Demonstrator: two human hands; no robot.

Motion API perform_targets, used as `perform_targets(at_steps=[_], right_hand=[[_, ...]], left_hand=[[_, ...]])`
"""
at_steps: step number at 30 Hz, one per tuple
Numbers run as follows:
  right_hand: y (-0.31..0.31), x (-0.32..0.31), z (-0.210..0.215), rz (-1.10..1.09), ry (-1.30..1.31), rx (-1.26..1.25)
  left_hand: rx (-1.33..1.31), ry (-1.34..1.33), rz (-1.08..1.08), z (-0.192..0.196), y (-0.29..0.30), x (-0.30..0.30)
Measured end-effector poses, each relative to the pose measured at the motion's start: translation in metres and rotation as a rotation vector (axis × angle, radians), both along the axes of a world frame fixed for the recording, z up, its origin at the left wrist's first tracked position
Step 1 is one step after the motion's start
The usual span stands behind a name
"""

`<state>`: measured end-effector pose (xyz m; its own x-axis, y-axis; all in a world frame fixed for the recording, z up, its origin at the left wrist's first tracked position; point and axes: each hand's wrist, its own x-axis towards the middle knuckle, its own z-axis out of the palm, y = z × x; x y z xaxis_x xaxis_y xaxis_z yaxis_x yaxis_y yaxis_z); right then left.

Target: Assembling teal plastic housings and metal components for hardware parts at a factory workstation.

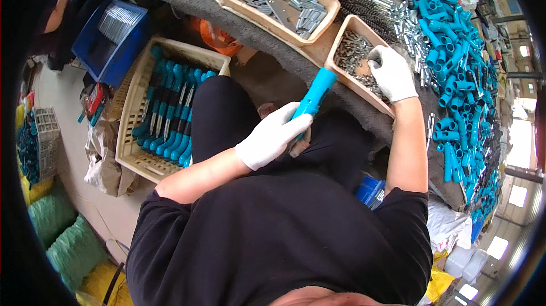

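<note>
Black shirt [284, 226] nearest; beyond it, the left hand [276, 137] clasps a turquoise tube [316, 92] I judge light, stiff, best held mid-length. Farther right, the right hand [393, 74] curls its fingers over a parts tray [359, 89]; holding what, I cannot tell.

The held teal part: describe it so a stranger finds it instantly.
Start at the person's dark legs. Over them, the gloved left hand grips the teal part, a tube slanting up rightward. Unlike the teal pile at right, it is held.
</note>
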<state>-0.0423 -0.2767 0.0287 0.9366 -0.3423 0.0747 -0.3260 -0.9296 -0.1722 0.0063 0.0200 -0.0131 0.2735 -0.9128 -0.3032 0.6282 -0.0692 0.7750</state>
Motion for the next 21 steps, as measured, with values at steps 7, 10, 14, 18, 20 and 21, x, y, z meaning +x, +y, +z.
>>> perform_targets(at_steps=[7, 10, 14, 18, 20, 21], right_hand=[[0.046, -0.023, 0.023, 0.055, -0.383, 0.58], [0.102, -0.034, 0.034, -0.047, -0.254, 0.908], [0.139, -0.031, 0.008, 0.104, -0.446, 0.857], [0.15, -0.035, 0.006, 0.168, -0.533, 0.669], [0.154, -0.038, 0.003, 0.153, -0.548, 0.717], [0.155, -0.038, 0.004, 0.197, -0.559, 0.714]], left_hand=[[0.026, -0.096, 0.063, 0.006, 0.005, -0.003], [0.14, -0.286, 0.12, 0.011, 0.004, -0.003], [0.097, -0.374, 0.219, -0.001, -0.005, -0.006], [0.039, -0.308, 0.259, 0.017, 0.002, -0.011], [0.004, -0.286, 0.264, 0.019, 0.006, -0.014], [-0.01, -0.282, 0.264, 0.022, 0.009, -0.016]])
